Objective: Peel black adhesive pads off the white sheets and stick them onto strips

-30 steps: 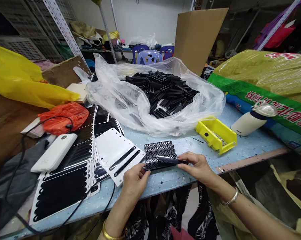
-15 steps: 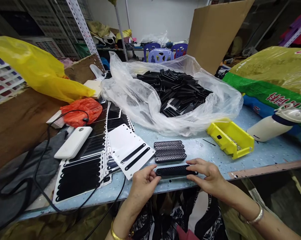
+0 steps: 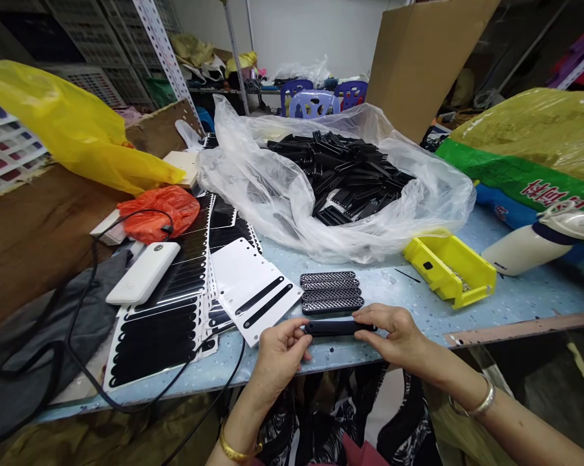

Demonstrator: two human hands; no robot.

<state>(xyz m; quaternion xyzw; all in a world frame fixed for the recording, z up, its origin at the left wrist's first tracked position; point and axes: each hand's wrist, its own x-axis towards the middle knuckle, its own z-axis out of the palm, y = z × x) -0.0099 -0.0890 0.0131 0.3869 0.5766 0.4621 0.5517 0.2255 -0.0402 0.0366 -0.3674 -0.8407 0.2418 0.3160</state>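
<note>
A: What is different now, compared with 0.5 seconds ago?

B: The black bar (image 3: 337, 328) was turned over. At that time its lattice side was visible; now its smooth side faces the camera.

A: And how do the fingers hold it?

B: With both hands. The left hand (image 3: 284, 346) pinches 1 end between thumb and finger, and the right hand (image 3: 391, 329) grips the other end, its thumb and fingers pressed on it.

A: Where exactly is this bar?

B: In front of the row of 4 lattice bars (image 3: 333, 293), on the person's side, near the edge of the blue table (image 3: 386, 294). If it touches the table, I cannot tell.

A: What does this turn mean for the work?

B: In my judgement, the smooth side is now the one receiving attention. The bar is apart from the row, which lies with lattice upward and has stayed in its place. To the left, the white sheet (image 3: 237, 266) with 2 black strips (image 3: 259, 296) lies just beside that row.
</note>
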